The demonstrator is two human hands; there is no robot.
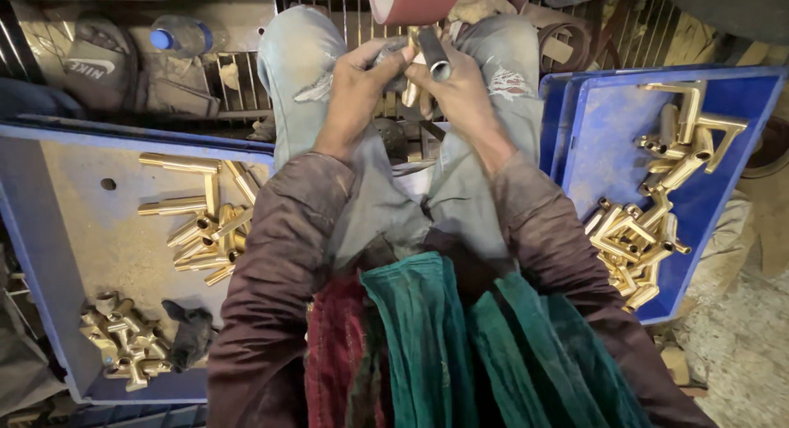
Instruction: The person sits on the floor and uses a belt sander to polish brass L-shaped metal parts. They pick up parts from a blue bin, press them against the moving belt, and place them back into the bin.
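Though fingers hide most of it, both hands grip a brass fitting (tube end showing).

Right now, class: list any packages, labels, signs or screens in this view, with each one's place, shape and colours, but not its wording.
Plastic water bottle: top left, lying on its side, clear with a blue cap; no label can be made out.
Grey cap: top left beside the bottle, rounded, with a white emblem on its front.
No signs or screens show.
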